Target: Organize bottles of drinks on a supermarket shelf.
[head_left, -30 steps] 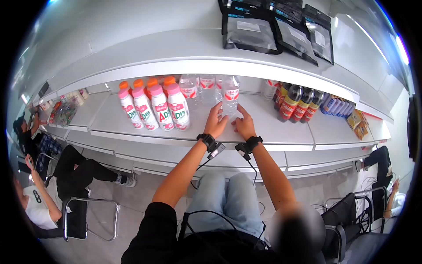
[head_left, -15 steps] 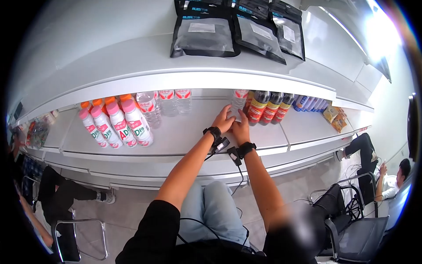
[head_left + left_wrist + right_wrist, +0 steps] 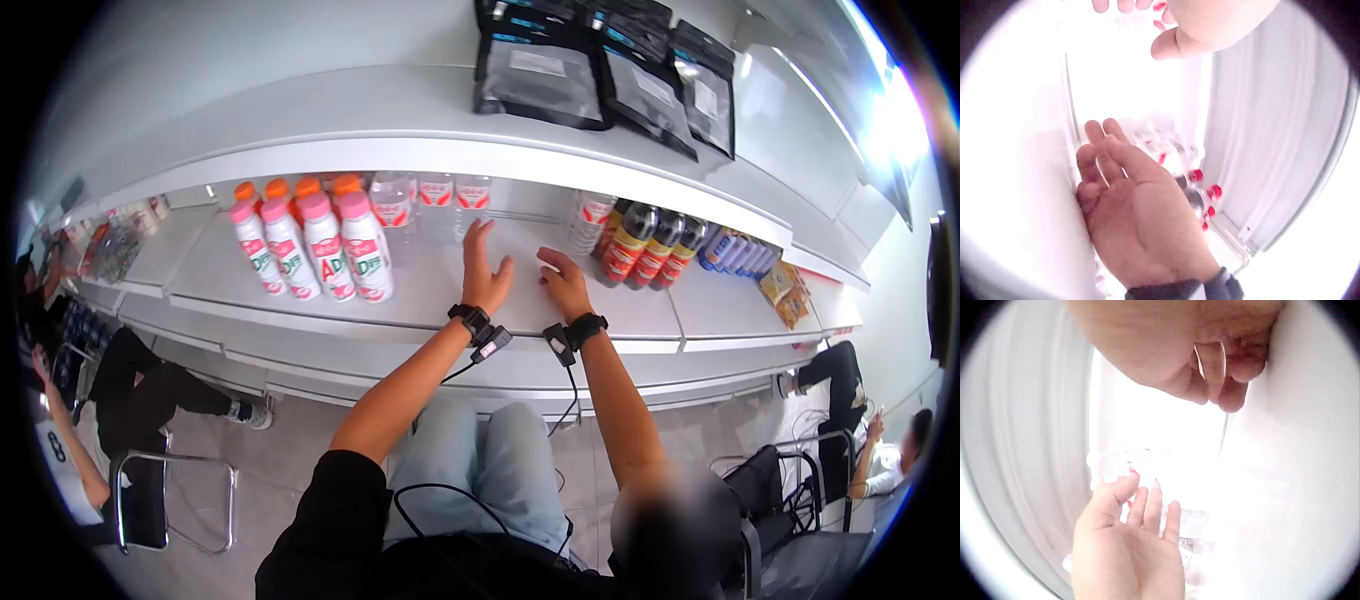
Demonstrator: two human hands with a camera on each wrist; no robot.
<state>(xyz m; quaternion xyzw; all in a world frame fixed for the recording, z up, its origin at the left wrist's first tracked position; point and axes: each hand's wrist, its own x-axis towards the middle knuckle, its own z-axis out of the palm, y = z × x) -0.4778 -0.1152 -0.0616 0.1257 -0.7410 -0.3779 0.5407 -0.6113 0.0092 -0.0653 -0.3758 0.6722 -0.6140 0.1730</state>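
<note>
My left hand (image 3: 487, 275) is held over the middle of the shelf, palm inward, fingers extended and holding nothing. Facing it from the right, my right hand (image 3: 566, 287) has loosely bent fingers and is likewise without anything in its grasp. Just beyond the right hand, a clear water bottle (image 3: 588, 228) with a red-and-white label stands upright beside the cola-coloured bottles (image 3: 629, 245). In the left wrist view, the right hand (image 3: 1144, 215) is low, below part of the left hand (image 3: 1219, 22). The right wrist view has the left hand (image 3: 1129, 550) with spread fingers.
Pink-capped white bottles (image 3: 320, 250) stand at left, orange-capped ones (image 3: 345, 186) behind. More water bottles (image 3: 435, 195) sit at the back. Blue-white cans (image 3: 745, 250) and snack packets (image 3: 785, 290) are at right. An upper shelf (image 3: 400, 155) overhangs, bearing black pouches (image 3: 545, 80).
A water bottle that stood between my hands has moved right, beside the cola-coloured bottles. Both hands followed it there, then drew back and parted from it.
</note>
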